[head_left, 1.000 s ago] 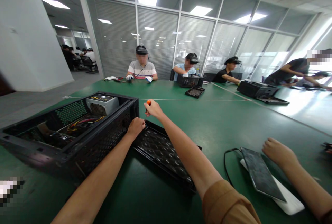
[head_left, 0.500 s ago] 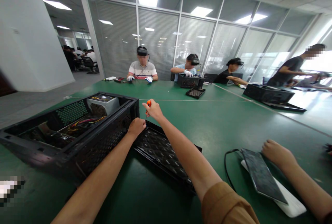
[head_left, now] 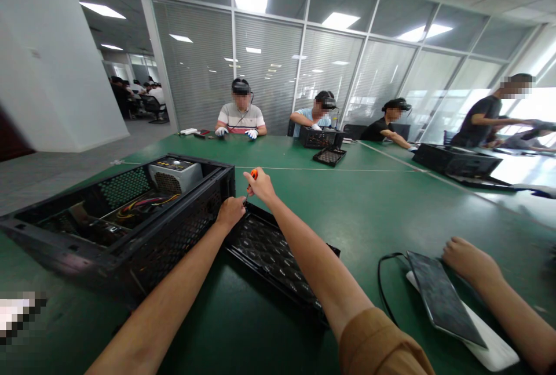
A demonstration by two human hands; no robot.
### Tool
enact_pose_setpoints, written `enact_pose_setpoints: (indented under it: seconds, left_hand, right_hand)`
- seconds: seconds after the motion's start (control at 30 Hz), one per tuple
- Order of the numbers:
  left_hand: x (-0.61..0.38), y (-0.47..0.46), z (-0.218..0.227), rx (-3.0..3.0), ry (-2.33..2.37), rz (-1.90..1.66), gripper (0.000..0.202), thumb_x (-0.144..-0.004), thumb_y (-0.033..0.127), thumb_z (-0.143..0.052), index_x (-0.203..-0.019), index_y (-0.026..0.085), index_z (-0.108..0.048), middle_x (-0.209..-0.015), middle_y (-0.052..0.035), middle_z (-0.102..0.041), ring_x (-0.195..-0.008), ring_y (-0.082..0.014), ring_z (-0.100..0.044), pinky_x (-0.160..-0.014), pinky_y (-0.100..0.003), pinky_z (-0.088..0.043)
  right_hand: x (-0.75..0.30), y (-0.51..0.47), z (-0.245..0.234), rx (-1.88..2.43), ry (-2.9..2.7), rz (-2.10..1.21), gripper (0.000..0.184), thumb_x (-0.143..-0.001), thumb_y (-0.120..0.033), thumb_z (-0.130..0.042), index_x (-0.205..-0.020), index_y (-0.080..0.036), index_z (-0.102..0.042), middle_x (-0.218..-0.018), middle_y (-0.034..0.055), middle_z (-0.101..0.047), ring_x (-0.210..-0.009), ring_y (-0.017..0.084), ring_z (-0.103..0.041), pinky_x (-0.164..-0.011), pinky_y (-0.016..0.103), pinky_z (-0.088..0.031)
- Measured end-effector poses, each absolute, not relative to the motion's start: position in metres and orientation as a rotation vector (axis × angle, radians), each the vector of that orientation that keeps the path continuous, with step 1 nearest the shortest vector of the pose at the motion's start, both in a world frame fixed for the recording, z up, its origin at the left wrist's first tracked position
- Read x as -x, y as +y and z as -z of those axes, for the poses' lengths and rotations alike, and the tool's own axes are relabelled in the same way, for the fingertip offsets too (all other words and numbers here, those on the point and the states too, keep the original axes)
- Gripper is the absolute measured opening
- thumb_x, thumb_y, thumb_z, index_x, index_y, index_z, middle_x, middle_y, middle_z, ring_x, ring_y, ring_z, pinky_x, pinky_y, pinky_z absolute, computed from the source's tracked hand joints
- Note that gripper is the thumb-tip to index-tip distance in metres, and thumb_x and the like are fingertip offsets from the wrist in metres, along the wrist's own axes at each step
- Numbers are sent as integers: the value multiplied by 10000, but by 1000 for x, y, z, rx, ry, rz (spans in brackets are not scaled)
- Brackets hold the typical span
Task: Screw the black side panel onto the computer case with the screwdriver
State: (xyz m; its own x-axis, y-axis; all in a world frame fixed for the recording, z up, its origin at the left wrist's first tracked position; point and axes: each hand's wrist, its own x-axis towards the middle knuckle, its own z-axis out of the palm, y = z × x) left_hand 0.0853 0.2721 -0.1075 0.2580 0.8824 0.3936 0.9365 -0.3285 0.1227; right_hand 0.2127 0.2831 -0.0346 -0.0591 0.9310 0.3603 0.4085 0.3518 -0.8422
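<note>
My right hand (head_left: pixel 264 185) is closed around the orange handle of a screwdriver (head_left: pixel 254 174), its thin shaft slanting down towards my left fingers. My left hand (head_left: pixel 231 211) is closed beside the screwdriver's lower end; whatever its fingers pinch is too small and hidden to name. Both hands are by the near corner where an open black computer case (head_left: pixel 174 253) meets a shallow black panel (head_left: pixel 271 241). The case lies on its side at the left, with a grey power supply (head_left: pixel 178 177) and coloured cables inside. The panel lies flat, partly under my right forearm.
On the green table (head_left: pixel 369 213) a phone (head_left: pixel 445 297) rests on a white slab (head_left: pixel 490 343) beside a black cable. Another person's hand (head_left: pixel 471 259) lies to its right. Across the table, several people sit or stand near other black cases (head_left: pixel 319 136).
The whole view has shifted slightly. My hands keep their hold near the corner, and the screwdriver stays in my right hand. A person at the right has leaned a little.
</note>
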Motion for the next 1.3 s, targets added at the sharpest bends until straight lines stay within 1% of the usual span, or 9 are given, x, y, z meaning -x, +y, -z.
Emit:
enact_pose_setpoints:
  seconds: [0.13, 0.33, 0.5, 0.6, 0.73, 0.83, 0.93, 1.03, 1.3]
  left_hand:
    - [-84, 267, 100, 2407, -1713, 623, 191, -734, 170, -484, -739, 176, -674, -761, -77, -685, -786, -199, -630, -721, -256, -431]
    - [-80, 246, 71, 2445, -1670, 729, 214, -760, 203, -485, -851, 182, -678, -857, -52, -694, -817, -165, -621, -749, -230, -420]
    - [-61, 152, 43, 2582, -1467, 795, 155, -800, 197, -470, -802, 190, -625, -803, -29, -652, -794, -171, -584, -756, -270, -425]
    - [-29, 71, 35, 2606, -1307, 774, 189, -866, 191, -379, -870, 204, -567, -847, -34, -614, -822, -180, -551, -748, -300, -433]
    - [32, 11, 34, 2310, -1176, 943, 169, -851, 196, -403, -958, 237, -526, -974, -67, -598, -923, -227, -538, -831, -398, -424]
    - [65, 18, 37, 2054, -1215, 1103, 179, -827, 195, -421, -971, 247, -515, -992, -86, -591, -962, -256, -536, -881, -456, -409]
    - [71, 45, 43, 1940, -1349, 1183, 155, -827, 196, -384, -913, 215, -512, -903, -87, -589, -908, -255, -555, -852, -451, -426]
    - [67, 71, 50, 1852, -1421, 1269, 130, -821, 190, -371, -843, 192, -500, -859, -88, -588, -885, -247, -564, -858, -435, -420]
    - [109, 161, 51, 1917, -1301, 1276, 142, -817, 207, -364, -909, 158, -460, -957, -126, -579, -978, -238, -543, -920, -412, -383]
  right_hand:
    - [-214, 276, 28, 1200, -1700, -618, 249, -850, -436, -466, -786, -217, -365, -473, -87, -476, -386, 96, -519, -431, 178, -417]
    - [-224, 246, 5, 1144, -1697, -181, 302, -839, -507, -425, -820, -206, -428, -608, -54, -480, -579, 118, -518, -588, 215, -398]
    - [-251, 171, -20, 1035, -1604, -43, 270, -916, -424, -285, -931, -190, -418, -683, -25, -503, -598, 119, -502, -607, 225, -379]
    - [-270, 102, -19, 1057, -1960, 51, 207, -903, -377, -367, -918, -187, -448, -730, -2, -537, -626, 127, -519, -623, 238, -378]
    - [-294, 22, 23, 1317, -2583, 197, 113, -876, -283, -438, -927, -220, -518, -814, 35, -582, -658, 148, -563, -558, 250, -357]
    - [-311, -9, 65, 1612, -2640, 271, 148, -838, -360, -508, -910, -237, -548, -880, 74, -590, -685, 174, -588, -543, 275, -365]
    - [-324, -19, 89, 1650, -2707, 282, 107, -840, -263, -488, -923, -241, -552, -893, 75, -595, -717, 182, -596, -565, 287, -383]
    - [-325, -17, 92, 1595, -2759, 310, 147, -824, -186, -475, -946, -230, -546, -912, 65, -597, -742, 180, -597, -583, 284, -396]
    - [-276, 44, 85, 1584, -2758, 375, 141, -835, -239, -496, -951, -185, -557, -925, 59, -608, -773, 189, -615, -598, 269, -426]
